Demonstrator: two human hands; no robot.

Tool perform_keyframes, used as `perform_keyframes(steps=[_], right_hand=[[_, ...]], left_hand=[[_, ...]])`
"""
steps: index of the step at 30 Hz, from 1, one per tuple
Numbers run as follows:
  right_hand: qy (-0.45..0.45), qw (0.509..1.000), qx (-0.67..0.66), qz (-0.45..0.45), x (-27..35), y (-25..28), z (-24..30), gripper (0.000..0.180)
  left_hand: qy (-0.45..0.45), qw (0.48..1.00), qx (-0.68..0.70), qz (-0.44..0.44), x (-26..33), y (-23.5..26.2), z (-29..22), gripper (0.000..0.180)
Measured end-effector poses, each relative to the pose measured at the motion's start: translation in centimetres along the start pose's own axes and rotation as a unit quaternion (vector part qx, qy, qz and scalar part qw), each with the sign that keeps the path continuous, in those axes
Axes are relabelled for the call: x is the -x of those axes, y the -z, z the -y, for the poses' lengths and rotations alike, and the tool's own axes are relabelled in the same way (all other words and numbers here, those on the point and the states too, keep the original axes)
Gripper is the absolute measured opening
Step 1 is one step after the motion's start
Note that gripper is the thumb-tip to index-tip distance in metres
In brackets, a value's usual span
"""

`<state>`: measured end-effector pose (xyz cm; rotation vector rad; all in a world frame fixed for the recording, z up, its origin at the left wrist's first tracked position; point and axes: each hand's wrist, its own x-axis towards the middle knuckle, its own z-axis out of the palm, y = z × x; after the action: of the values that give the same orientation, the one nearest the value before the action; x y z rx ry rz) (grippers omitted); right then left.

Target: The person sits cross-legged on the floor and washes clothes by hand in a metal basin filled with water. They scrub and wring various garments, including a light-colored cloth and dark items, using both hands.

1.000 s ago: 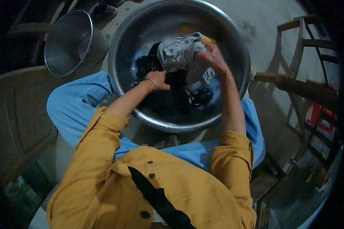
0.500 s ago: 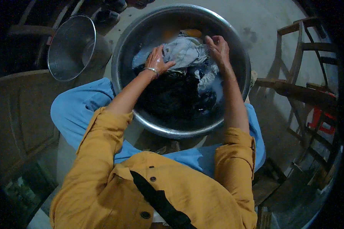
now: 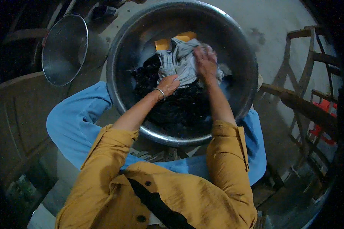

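Note:
A wide metal basin (image 3: 176,141) stands between my bent knees. In it a pale grey cloth (image 3: 176,63) lies bunched on a heap of wet black cloth (image 3: 179,110). My left hand (image 3: 169,84), a bracelet at its wrist, is closed on the near edge of the pale cloth. On that cloth's right side lies my right hand (image 3: 206,63), its fingers stretched out and slightly blurred. An orange piece (image 3: 186,36) shows behind the pale cloth; its kind cannot be made out. More black cloth (image 3: 146,74) lies to the left.
A metal bucket (image 3: 65,51) leans at the upper left, with a dark shoe (image 3: 104,12) beyond it. A brown wooden panel (image 3: 21,114) is at the left. At the right stands a wooden frame (image 3: 307,72) with a red thing (image 3: 323,120) behind it.
My left hand has come nearer and closed on the pale cloth. My right hand, raised off the cloth before, has come down onto it. More of the orange piece shows.

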<state>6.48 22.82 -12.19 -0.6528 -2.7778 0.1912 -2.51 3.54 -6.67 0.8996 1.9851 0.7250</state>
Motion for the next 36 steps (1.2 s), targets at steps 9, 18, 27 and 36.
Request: perform_keyframes(steps=[9, 18, 27, 36], right_hand=[[0.108, 0.992, -0.061, -0.028, 2.0, 0.4, 2.7, 0.041], [-0.082, 0.969, -0.235, -0.002, -2.9, 0.2, -1.0, 0.037], [0.134, 0.984, -0.119, 0.006, -2.5, 2.7, 6.4, 0.032], [0.297, 0.944, -0.132, 0.054, -1.0, 1.8, 5.1, 0.041]], left_hand=[[0.035, 0.991, 0.130, -0.008, -0.2, 0.3, 1.2, 0.023], [0.036, 0.983, 0.177, -0.011, 0.4, 0.3, 1.2, 0.028], [0.051, 0.998, 0.003, -0.023, 1.6, 0.6, -0.6, 0.042], [0.059, 0.997, 0.014, -0.043, 1.3, 1.5, -0.8, 0.049]])
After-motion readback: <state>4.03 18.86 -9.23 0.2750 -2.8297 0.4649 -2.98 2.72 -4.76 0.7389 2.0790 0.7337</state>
